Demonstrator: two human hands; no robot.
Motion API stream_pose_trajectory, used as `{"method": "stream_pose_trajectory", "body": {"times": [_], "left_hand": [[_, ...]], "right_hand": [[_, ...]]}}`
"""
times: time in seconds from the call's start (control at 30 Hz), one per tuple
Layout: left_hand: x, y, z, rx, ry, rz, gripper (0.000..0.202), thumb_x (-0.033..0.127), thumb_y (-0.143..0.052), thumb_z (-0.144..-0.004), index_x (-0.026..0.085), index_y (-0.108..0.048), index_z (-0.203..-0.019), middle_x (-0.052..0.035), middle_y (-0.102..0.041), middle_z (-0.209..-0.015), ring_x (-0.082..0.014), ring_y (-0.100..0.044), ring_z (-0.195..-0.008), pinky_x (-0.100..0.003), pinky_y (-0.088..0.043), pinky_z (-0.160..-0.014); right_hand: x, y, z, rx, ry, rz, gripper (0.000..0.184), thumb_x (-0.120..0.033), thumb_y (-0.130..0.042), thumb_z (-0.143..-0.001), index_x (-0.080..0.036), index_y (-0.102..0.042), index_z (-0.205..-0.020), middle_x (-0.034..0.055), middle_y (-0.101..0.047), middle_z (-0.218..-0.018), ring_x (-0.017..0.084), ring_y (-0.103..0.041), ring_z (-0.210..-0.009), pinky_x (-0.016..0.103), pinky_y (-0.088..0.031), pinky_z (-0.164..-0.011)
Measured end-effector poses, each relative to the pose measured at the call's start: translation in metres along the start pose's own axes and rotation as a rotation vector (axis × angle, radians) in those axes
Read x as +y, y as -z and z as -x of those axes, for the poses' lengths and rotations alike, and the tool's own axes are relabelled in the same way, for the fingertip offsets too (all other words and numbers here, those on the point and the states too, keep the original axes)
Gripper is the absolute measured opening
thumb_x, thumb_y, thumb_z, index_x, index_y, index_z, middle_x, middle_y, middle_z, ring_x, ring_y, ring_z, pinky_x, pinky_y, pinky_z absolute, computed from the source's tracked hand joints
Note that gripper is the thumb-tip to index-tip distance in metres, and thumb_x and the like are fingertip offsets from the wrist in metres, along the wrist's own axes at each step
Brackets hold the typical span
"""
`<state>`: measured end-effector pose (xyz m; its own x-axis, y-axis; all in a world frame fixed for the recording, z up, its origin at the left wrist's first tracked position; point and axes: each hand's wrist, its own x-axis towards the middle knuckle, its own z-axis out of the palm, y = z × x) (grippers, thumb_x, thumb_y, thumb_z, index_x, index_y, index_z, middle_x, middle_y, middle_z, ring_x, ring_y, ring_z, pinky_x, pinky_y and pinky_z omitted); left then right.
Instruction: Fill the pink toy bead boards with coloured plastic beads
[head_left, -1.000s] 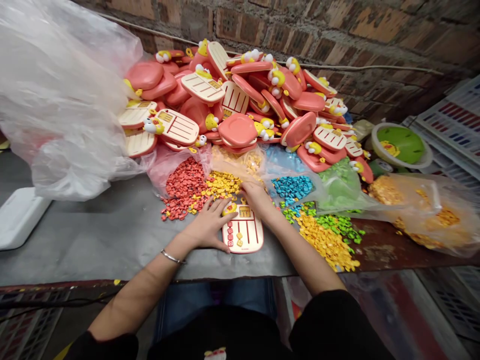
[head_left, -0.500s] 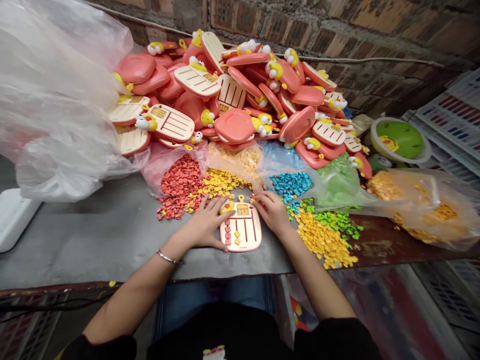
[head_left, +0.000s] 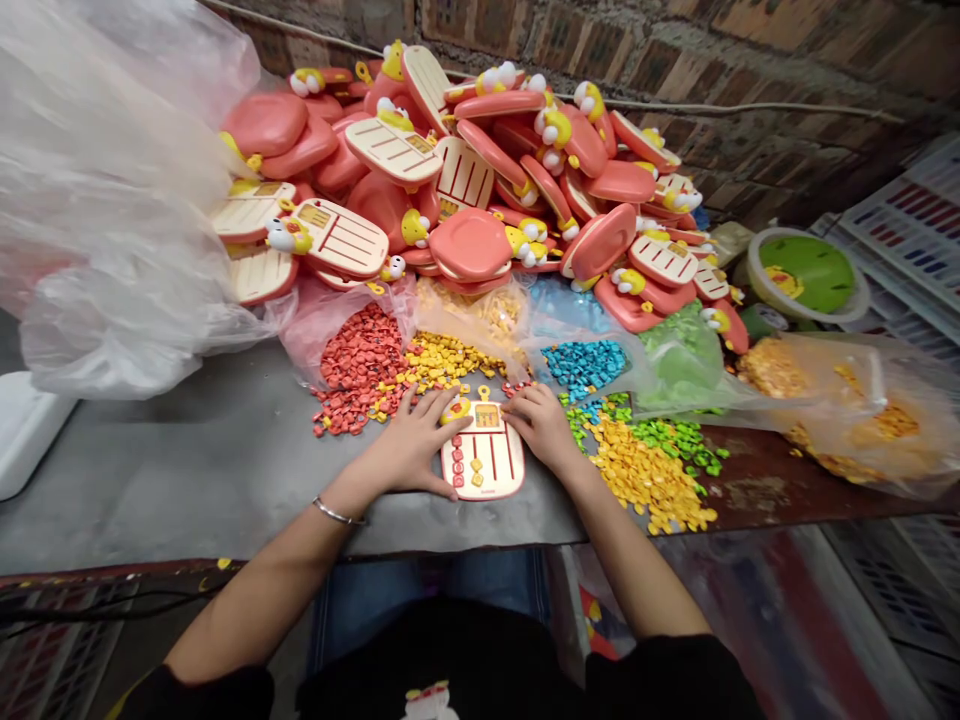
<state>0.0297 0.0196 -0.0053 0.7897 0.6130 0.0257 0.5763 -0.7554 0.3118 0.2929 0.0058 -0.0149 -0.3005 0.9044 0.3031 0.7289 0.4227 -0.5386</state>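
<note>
A cream slotted board (head_left: 502, 482) lies on the grey table (head_left: 225, 470), red pieces (head_left: 458, 467) and yellow pieces (head_left: 477, 479) in its left slots. The left hand (head_left: 405, 448) spreads over its left edge; the right hand (head_left: 546, 428) curls at its far right corner, any grip unclear. Farther, left to right, plastic bags (head_left: 304, 335) hold coloured pieces (head_left: 364, 350): red, yellow, blue, green. Behind, a heap of similar boards (head_left: 470, 243) partly blocks the brick wall (head_left: 750, 60).

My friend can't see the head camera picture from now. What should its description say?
A person's left hand rests on the left edge of a cream board holding red pieces and yellow pieces, the right hand at its upper right corner. Beyond lie heaps of small colourful pieces, then a big pile of similar boards by a brick wall.
</note>
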Motion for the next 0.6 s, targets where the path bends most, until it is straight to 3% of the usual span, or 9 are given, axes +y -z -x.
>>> {"method": "stream_pose_trajectory", "body": {"times": [0.17,0.3,0.6], "left_hand": [[0.0,0.0,0.0,0.018,-0.003,0.004,0.105,0.084,-0.066,-0.059,0.023,-0.049,-0.143,-0.0191,-0.025,-0.159,-0.042,-0.028,-0.142,-0.063,0.0,-0.117],[0.0,0.0,0.0,0.013,0.0,0.007,0.106,0.084,-0.066,-0.058,0.023,-0.05,-0.142,-0.0196,-0.024,-0.16,-0.0428,-0.028,-0.142,-0.064,0.001,-0.117],[0.001,0.004,0.0,-0.012,-0.008,-0.023,0.104,0.081,-0.069,-0.058,0.024,-0.049,-0.143,-0.0204,-0.023,-0.16,-0.0423,-0.028,-0.143,-0.063,0.0,-0.117]], "right_hand": [[0.001,0.005,0.008,-0.083,0.019,-0.135,0.016,-0.027,-0.058,-0.093,-0.02,-0.071,-0.084,0.0065,-0.063,-0.081,0.022,-0.06,-0.083,0.037,-0.05,-0.075],[-0.001,0.005,0.019,-0.041,-0.049,-0.24,0.014,-0.03,-0.061,-0.092,-0.02,-0.071,-0.094,0.0069,-0.067,-0.087,0.021,-0.063,-0.081,0.035,-0.051,-0.073],[-0.005,-0.005,0.016,0.063,-0.044,-0.182,0.019,-0.029,-0.053,-0.096,-0.021,-0.069,-0.102,0.01,-0.068,-0.102,0.023,-0.064,-0.099,0.041,-0.052,-0.089]]}}
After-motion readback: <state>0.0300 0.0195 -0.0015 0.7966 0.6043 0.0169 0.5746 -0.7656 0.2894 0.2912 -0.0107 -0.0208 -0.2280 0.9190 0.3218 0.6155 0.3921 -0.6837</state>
